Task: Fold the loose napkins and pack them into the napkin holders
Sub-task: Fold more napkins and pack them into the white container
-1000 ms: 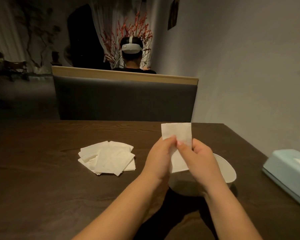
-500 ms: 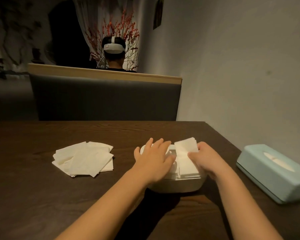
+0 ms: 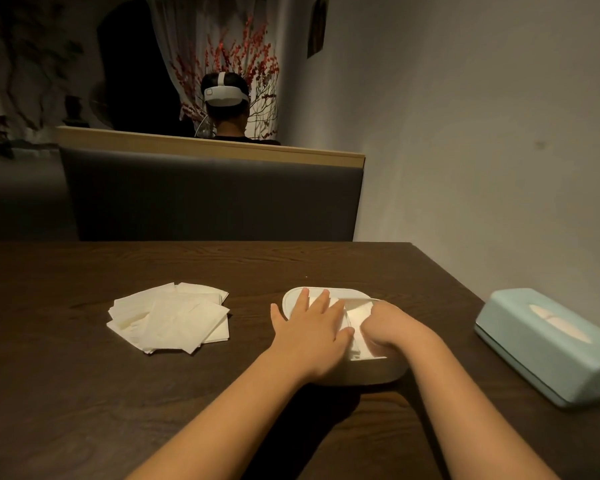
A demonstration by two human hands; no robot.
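White folded napkins (image 3: 355, 327) sit inside the oval napkin holder (image 3: 361, 374) near the worktop's (image 3: 49, 393) right edge. The left hand (image 3: 314, 327) lies flat, fingers straight, pressing the packed stack down. The right hand (image 3: 392, 327) curls its fingers round one napkin, tucking it in. Loose napkins (image 3: 172, 320) wait toward the worktop's middle, well apart. Packing is likely underway; next would be fetching another loose napkin. A pale blue tissue box (image 3: 548, 344) rests at the right edge.

matt paper napkins (image 3: 174, 320) on grained wood table (image 3: 84, 393).
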